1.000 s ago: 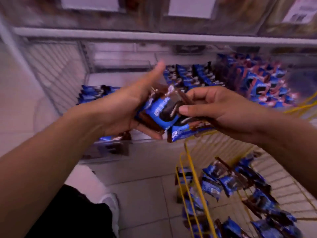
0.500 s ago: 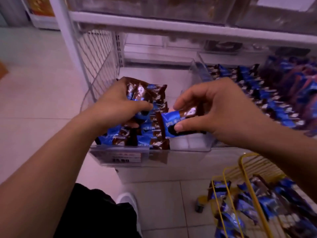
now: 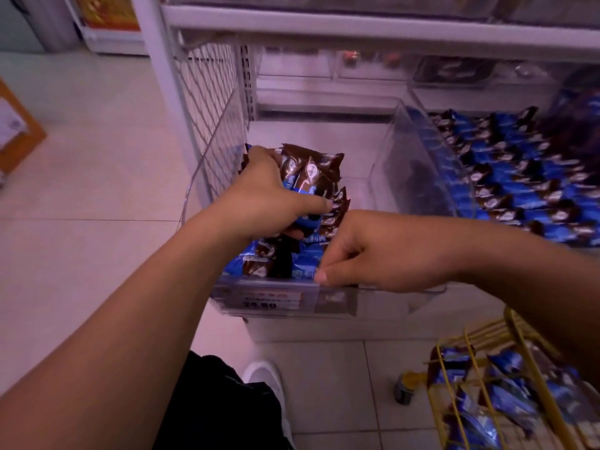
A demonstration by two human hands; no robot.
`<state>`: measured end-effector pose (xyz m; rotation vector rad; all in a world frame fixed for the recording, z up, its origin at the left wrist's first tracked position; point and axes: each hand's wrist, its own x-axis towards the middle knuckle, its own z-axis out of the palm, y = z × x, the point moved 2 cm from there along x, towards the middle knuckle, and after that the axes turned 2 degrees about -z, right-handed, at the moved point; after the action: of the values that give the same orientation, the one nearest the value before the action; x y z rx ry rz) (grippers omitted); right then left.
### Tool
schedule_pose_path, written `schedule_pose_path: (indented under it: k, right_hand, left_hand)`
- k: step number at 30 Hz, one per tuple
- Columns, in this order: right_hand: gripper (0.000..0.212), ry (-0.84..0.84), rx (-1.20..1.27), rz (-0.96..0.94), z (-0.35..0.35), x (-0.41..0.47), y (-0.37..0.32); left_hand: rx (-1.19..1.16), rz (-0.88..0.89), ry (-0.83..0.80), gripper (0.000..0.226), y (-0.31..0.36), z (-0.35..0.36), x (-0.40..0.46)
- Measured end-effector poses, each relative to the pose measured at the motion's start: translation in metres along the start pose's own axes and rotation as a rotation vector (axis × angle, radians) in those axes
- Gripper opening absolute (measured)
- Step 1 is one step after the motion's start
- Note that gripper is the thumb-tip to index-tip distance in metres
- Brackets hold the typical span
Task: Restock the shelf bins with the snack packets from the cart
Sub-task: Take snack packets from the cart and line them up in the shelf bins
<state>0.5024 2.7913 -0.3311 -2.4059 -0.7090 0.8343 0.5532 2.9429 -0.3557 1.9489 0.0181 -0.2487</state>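
Starting nearest me, the cart (image 3: 467, 368) at lower right holds loose packets. My right hand (image 3: 383, 251) pinches one packet's edge at the clear bin (image 3: 422, 177) front; my left hand (image 3: 269, 196) clasps a stack of packets (image 3: 311, 170) standing inside it. I judge them light, crinkly, slippery and crushable, best pinched by sealed ends. Farther right, another bin sits full.

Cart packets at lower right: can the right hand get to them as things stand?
Probably yes. The right hand sits at the clear bin front, directly above the yellow cart; the cart top is open, and its packets lie uncovered.
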Motion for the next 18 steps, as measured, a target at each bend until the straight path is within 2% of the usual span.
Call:
schedule_pose_path:
  k: [3, 6, 7, 9, 11, 13, 15, 18]
  right_hand:
    - [0.030, -0.105, -0.086, 0.019, -0.003, -0.003, -0.002]
    - [0.025, -0.121, -0.100, 0.062, -0.019, -0.017, -0.008]
    - [0.024, -0.047, -0.054, 0.052, -0.032, -0.025, -0.008]
    - [0.031, 0.265, -0.059, -0.024, -0.064, -0.040, -0.008]
    - [0.062, 0.488, -0.283, -0.053, -0.082, -0.045, -0.005]
    - [0.078, 0.451, -0.389, -0.040, -0.079, -0.034, -0.001]
    - [0.074, 0.339, -0.453, -0.013, -0.070, -0.020, 0.006]
    - [0.064, 0.294, -0.576, 0.031, -0.065, -0.008, 0.016]
  left_hand:
    - [-0.041, 0.010, -0.074, 0.057, 0.002, 0.002, 0.000]
    - [0.028, 0.113, -0.035, 0.059, 0.003, 0.002, -0.003]
    - [0.077, 0.163, -0.018, 0.062, 0.004, 0.002, -0.004]
    - [0.150, 0.238, 0.001, 0.077, 0.006, 0.003, -0.007]
    - [0.156, 0.312, 0.010, 0.089, 0.007, 0.008, -0.007]
    - [0.176, 0.357, 0.019, 0.095, 0.009, 0.016, -0.007]
    - [0.233, 0.393, 0.004, 0.096, 0.011, 0.024, -0.007]
    - [0.291, 0.436, -0.018, 0.094, 0.011, 0.036, -0.006]
